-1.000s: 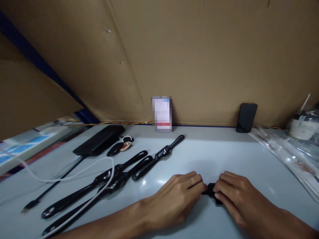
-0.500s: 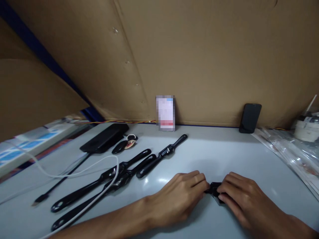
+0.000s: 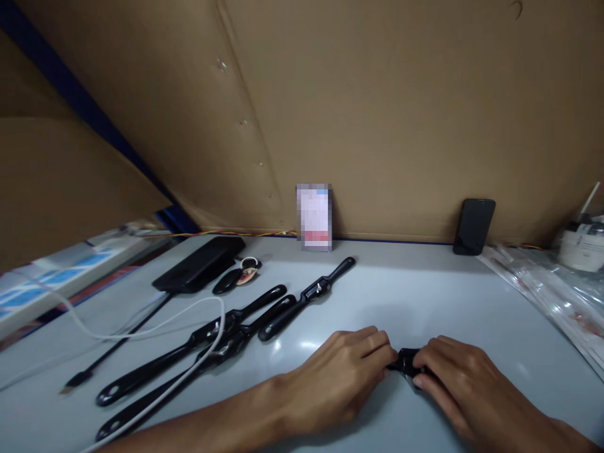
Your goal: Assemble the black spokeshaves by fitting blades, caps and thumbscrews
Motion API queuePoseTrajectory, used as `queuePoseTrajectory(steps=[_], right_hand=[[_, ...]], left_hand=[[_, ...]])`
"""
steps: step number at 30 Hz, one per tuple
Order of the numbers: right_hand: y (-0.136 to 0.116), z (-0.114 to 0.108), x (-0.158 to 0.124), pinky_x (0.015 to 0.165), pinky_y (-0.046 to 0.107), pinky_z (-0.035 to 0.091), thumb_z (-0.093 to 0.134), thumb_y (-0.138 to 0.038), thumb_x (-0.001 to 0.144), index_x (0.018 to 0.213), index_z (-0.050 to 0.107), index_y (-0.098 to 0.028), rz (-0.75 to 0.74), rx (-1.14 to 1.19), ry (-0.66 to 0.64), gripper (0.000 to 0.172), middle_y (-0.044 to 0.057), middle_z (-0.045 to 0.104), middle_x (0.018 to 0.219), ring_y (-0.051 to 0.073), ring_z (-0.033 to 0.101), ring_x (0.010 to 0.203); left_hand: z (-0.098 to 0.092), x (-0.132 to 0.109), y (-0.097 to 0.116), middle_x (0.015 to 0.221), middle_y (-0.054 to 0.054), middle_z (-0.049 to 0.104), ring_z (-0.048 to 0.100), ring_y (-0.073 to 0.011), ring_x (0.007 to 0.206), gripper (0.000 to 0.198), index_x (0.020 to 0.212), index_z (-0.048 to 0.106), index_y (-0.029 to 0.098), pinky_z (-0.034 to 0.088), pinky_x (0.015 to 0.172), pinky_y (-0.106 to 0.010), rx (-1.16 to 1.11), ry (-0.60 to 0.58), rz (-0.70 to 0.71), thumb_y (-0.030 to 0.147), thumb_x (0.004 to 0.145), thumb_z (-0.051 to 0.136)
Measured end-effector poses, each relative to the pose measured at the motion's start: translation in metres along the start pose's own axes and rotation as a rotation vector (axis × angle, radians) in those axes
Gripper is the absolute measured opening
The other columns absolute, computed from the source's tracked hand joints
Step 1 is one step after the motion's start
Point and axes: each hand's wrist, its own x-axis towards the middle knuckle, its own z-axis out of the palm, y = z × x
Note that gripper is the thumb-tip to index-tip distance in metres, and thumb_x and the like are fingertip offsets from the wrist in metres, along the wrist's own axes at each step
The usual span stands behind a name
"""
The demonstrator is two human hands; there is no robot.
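Note:
A small black part (image 3: 406,363) rests on the pale grey table (image 3: 415,296), mostly covered by my fingers. My left hand (image 3: 346,371) pinches its left end with curled fingers. My right hand (image 3: 455,380) grips its right end, fingers closed over it. What the part is I cannot make out. Three black watch-like pieces with long straps (image 3: 302,297) lie in a row to the left of my hands.
A black power bank (image 3: 201,269) with a black cable, a white cable (image 3: 141,330) and a key fob (image 3: 236,279) lie at the left. A dark phone (image 3: 473,225) and a small card (image 3: 314,216) lean on the cardboard wall. Plastic bags (image 3: 552,289) and a white jar (image 3: 584,242) sit at the right.
The view shifted slightly; my hands stay pinched on the black part and have barely moved.

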Motion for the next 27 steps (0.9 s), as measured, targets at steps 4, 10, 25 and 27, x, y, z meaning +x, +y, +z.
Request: queuePoseTrajectory(steps=[4,10,25,27], right_hand=[[-0.003,-0.007,0.000,0.076,0.036,0.056,0.059,-0.002,0.094,0.104,0.068,-0.018,0.026,0.097,-0.038,0.021,0.006,0.073,0.096,0.023,0.072,0.086],[0.001,-0.012,0.005,0.072,0.037,0.052,0.050,-0.003,0.100,0.094,0.068,-0.017,-0.031,0.063,-0.030,0.023,0.007,0.068,0.091,0.023,0.065,0.082],[0.003,-0.012,0.002,0.084,0.038,0.055,0.053,0.008,0.082,0.095,0.069,-0.017,-0.234,-0.152,0.040,0.033,0.006,0.068,0.091,0.023,0.061,0.086],[0.002,-0.014,0.003,0.087,0.040,0.055,0.051,0.009,0.081,0.098,0.070,-0.017,-0.254,-0.165,0.006,0.036,0.007,0.069,0.094,0.025,0.061,0.089]], left_hand=[[0.001,0.000,-0.001,0.099,-0.007,0.070,0.066,-0.0219,0.083,0.021,0.113,0.064,0.015,0.055,0.066,-0.033,-0.005,-0.002,0.000,0.004,0.098,0.054],[0.001,0.000,-0.001,0.099,-0.006,0.070,0.065,-0.0217,0.081,0.020,0.115,0.062,0.016,0.054,0.065,-0.032,-0.004,-0.004,0.003,0.005,0.099,0.055],[0.001,-0.001,-0.001,0.097,-0.005,0.069,0.063,-0.0203,0.080,0.018,0.112,0.061,0.018,0.053,0.065,-0.031,0.000,0.010,0.005,0.007,0.102,0.051],[0.001,-0.001,-0.001,0.096,-0.005,0.069,0.063,-0.0205,0.079,0.019,0.111,0.061,0.018,0.052,0.064,-0.031,-0.002,0.015,0.005,0.007,0.102,0.049]])
